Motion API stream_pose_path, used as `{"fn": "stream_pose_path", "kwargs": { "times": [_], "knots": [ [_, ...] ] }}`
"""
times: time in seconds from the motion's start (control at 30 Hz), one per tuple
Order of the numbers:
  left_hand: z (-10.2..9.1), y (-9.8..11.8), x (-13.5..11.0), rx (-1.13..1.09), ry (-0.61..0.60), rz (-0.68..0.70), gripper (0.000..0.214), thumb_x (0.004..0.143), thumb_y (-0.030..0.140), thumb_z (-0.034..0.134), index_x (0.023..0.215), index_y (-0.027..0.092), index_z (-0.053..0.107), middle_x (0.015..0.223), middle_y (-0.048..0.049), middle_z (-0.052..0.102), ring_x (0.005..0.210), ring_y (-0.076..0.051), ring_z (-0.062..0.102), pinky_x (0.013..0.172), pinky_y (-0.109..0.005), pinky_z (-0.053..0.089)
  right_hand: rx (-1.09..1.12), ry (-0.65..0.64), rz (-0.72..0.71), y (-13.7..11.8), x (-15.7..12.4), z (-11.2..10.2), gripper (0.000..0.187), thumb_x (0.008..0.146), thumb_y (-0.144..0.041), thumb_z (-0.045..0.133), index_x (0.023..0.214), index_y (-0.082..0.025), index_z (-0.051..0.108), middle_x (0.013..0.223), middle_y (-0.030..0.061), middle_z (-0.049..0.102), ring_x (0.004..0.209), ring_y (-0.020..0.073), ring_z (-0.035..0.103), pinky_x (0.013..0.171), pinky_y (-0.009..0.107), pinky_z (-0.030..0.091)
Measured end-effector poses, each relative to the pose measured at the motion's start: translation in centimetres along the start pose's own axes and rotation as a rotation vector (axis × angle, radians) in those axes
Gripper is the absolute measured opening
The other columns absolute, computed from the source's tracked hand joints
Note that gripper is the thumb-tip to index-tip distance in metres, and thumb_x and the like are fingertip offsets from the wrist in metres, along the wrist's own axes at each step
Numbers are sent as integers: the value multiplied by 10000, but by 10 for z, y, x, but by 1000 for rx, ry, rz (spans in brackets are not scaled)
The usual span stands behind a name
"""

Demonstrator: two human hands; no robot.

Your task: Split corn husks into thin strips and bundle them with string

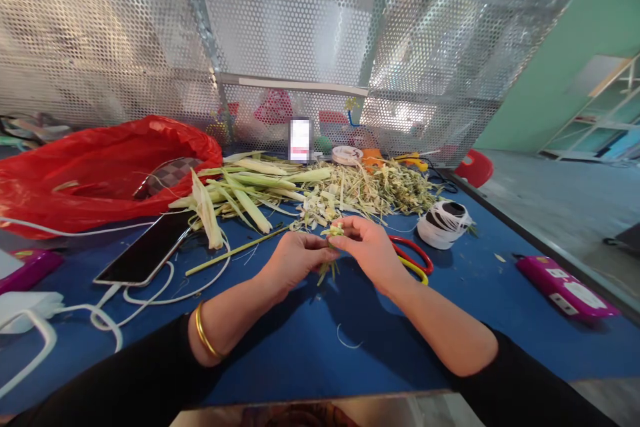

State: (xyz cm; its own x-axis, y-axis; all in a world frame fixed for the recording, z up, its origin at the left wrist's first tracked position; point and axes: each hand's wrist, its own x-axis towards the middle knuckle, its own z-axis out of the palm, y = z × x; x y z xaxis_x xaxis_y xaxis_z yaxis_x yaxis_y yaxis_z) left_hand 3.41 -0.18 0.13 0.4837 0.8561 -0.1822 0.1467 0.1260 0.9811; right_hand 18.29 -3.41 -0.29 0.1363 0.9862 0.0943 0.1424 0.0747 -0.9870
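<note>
Between my two hands is a small pale yellow-green bundle of plant pieces (332, 231), with thin green ends sticking out below. My left hand (299, 259) pinches it from the left, fingers curled. From the right, my right hand (364, 247) grips its upper part with thumb and fingers. Just past my hands lie heaps of cut husk pieces (320, 203) and long pale green husk leaves (250, 197). Scissors with red and yellow handles (417, 257) rest beside my right hand, partly hidden by it. A thin green stalk (235, 251) lies left of my left hand.
A spool of white string (444, 224) stands at right, near a purple packet (567, 288). At left are a dark tablet (147, 250), white cables (150, 300) and a red plastic bag (100, 167). A perforated metal screen (300, 27) rises behind the blue table (360, 373).
</note>
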Motion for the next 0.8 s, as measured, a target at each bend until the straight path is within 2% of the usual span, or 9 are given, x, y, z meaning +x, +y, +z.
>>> {"fn": "stream_pose_path", "kwargs": {
  "times": [0.13,0.2,0.4,0.57,0.7,0.8],
  "knots": [
    [-1,-4,-1,270,10,108,210,580,295,722,449,158,631,408,38,448,418,-69,315,433,-219,215,-49,-76,82,-3,-1,-3,276,628,-240,705,879,-155,625,733,9,632,723,164,586,693,305,461],
    [0,-6,-1,305,15,121,237,578,289,722,418,160,602,396,44,428,417,-68,309,434,-218,212,-65,-85,91,-4,-1,-3,292,620,-233,706,887,-151,622,733,7,628,718,160,582,686,301,457],
    [1,3,-4,12,-80,19,231,606,374,744,637,149,703,569,-4,595,532,-106,489,563,-230,399,36,-9,83,-9,3,-7,347,627,-326,721,905,-151,606,732,7,637,724,165,602,711,316,460],
    [0,5,-5,-39,-88,-34,301,637,451,720,646,152,692,613,-30,630,570,-121,557,628,-256,461,45,3,72,-13,4,-12,357,605,-341,752,874,-162,600,714,3,637,716,166,609,719,325,474],
    [1,1,-4,-10,-58,-29,210,596,335,752,676,149,697,579,-17,630,545,-116,551,589,-249,456,57,-12,72,-11,5,-13,327,613,-321,754,858,-170,599,690,-6,634,665,155,607,674,313,487],
    [2,0,-3,2,-51,14,155,616,289,724,648,142,688,523,-1,599,491,-95,508,541,-231,425,63,-14,75,-10,6,-13,324,615,-304,754,867,-170,601,687,-7,635,660,154,609,671,311,489]
  ]
}}
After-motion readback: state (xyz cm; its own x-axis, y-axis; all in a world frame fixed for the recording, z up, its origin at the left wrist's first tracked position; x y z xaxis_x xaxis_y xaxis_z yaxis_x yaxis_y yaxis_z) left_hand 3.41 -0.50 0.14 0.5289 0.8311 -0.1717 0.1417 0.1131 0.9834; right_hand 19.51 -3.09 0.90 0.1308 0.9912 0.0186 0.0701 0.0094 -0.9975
